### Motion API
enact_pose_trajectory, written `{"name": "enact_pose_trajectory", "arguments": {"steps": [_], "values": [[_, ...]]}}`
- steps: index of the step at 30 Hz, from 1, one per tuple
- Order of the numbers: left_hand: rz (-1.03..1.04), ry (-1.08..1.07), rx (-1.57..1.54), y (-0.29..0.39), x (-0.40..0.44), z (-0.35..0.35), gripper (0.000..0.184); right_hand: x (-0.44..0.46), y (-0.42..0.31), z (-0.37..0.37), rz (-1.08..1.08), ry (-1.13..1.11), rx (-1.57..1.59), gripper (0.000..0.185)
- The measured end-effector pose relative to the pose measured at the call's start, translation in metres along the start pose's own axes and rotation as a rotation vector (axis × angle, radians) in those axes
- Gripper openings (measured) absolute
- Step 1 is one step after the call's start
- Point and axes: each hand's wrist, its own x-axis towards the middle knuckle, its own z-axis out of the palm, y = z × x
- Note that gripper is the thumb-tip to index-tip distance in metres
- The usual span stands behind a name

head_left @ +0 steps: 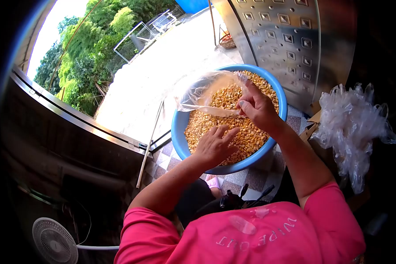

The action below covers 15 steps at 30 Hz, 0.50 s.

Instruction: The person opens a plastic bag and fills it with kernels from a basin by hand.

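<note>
A wide blue basin (177, 137) on the floor in front of me holds dried corn kernels (251, 134), yellow and orange. My right hand (260, 109) is over the basin's right half, its fingers closed on the edge of a clear plastic bag (198, 97). The bag spreads out to the left, above the kernels and past the basin's far rim. My left hand (215, 144) is low over the near left part of the corn, palm down with fingers apart. It holds nothing; whether its fingertips touch the kernels I cannot tell.
A bundle of clear plastic bags (354, 127) lies on a cardboard box to the right. An embossed metal door (290, 48) stands behind the basin. At left are a thin pole (148, 147), a door track (81, 112) and a white fan (55, 241). A basket (227, 42) sits outside.
</note>
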Motion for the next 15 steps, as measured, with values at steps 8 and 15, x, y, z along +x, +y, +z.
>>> {"name": "enact_pose_trajectory", "arguments": {"steps": [8,15], "values": [[0.101,0.120,0.041,-0.007,0.013,0.026,0.024,0.002,-0.001,-0.001,0.014,0.001,-0.021,0.059],[0.012,0.023,0.082,-0.028,0.021,0.028,0.020,0.001,-0.004,-0.002,0.026,0.000,-0.023,0.059]]}}
